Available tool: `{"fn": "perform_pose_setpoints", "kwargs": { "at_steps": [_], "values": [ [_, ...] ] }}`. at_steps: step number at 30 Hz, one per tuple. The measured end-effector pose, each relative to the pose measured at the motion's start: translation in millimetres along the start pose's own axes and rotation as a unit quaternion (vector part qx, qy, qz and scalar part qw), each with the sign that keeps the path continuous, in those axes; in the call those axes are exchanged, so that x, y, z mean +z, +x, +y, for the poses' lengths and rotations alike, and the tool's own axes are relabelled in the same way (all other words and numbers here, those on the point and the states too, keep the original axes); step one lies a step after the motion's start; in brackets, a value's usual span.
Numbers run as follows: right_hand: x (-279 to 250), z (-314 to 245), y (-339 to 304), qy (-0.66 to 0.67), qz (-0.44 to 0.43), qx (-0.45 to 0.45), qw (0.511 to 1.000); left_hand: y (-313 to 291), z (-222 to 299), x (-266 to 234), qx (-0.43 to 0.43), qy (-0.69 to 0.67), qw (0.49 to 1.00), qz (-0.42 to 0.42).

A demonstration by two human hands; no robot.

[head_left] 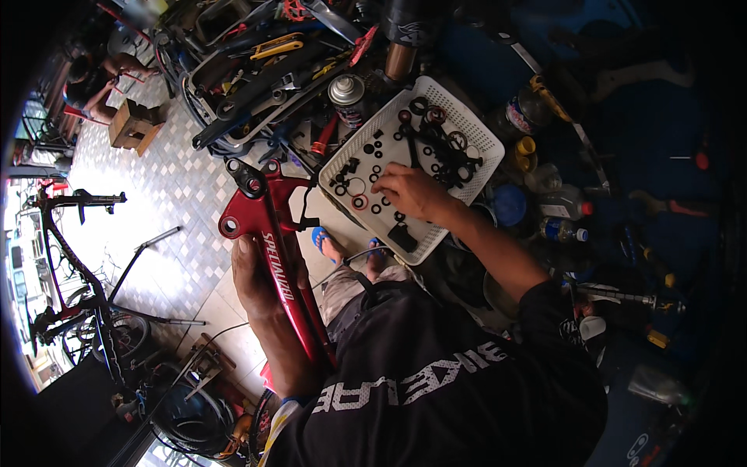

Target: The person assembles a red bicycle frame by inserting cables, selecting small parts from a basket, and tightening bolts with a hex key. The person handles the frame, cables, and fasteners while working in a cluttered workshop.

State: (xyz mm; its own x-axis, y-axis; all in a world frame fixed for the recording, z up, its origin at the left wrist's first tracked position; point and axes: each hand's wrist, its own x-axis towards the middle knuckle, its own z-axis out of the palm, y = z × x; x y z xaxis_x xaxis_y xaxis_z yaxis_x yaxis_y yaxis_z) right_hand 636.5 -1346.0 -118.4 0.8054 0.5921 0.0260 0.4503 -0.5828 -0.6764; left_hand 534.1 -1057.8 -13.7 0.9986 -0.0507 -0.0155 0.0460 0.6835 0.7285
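Gripping left hand: the left hand [261, 284] is wrapped round a red frame part [282, 265], with its thumb along the part's left edge.
Red frame part: a bicycle piece lying to the left of the white basket [484, 140]. Its long axis slants from the round pivot holes, about level with the basket's left corner, down toward the wearer's black shirt [436, 335]. The upper end is near that corner.
White basket: shallow, with perforated sides, its long axis slanting from near left to far right. Loose rings lie scattered in it, and a heap of black parts [447, 159] fills its farther right portion.
Right hand: the right hand [412, 193] reaches in over the basket's right side, fingers bent and tips downward. I cannot tell whether they pinch anything.
Rings by the fingers: within the basket, an orange-brown ring [359, 202] lies just left of the right fingertips and a black ring [376, 208] just below them. The right hand is nearer to both; the left is outside the basket.
Around the basket: a spray can [348, 101] is beyond its far left side, a clear bottle [562, 205] to its right, and a seated co-worker [93, 86] far off to its upper left.
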Motion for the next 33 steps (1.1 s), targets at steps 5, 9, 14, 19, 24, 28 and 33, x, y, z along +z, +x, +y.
{"fn": "perform_pose_setpoints", "kwargs": {
  "at_steps": [5, 9, 14, 19, 24, 28, 33],
  "values": [
    [15.7, -13.9, -5.8, -0.118, -0.070, -0.027, 0.990, 7.0, -1.6, 8.1, 0.022, 0.010, 0.998, 0.051],
    [24.4, -8.0, -7.3, -0.150, -0.064, -0.054, 0.985, 8.5, -2.0, 22.8, 0.023, -0.024, 0.991, 0.126],
    [21.1, -8.0, -7.1, -0.115, -0.049, -0.013, 0.992, 8.2, -2.5, 25.1, 0.026, 0.014, 0.990, 0.139],
    [-20.9, -40.8, -12.3, -0.128, 0.198, -0.200, 0.951, 6.5, -2.8, 28.2, 0.033, 0.023, 0.992, 0.118],
    [-74.2, -105.6, -25.1, -0.215, 0.297, -0.367, 0.855, 7.0, -2.6, 40.9, 0.031, 0.009, 0.995, 0.094],
    [-92.4, -127.3, -20.4, -0.253, 0.327, -0.413, 0.811, 7.6, -5.4, 44.5, 0.023, 0.005, 0.998, 0.058],
    [-102.1, -133.7, -16.2, -0.253, 0.318, -0.435, 0.804, 6.2, -7.9, 52.0, 0.016, 0.014, 0.998, 0.054]
  ]
}}
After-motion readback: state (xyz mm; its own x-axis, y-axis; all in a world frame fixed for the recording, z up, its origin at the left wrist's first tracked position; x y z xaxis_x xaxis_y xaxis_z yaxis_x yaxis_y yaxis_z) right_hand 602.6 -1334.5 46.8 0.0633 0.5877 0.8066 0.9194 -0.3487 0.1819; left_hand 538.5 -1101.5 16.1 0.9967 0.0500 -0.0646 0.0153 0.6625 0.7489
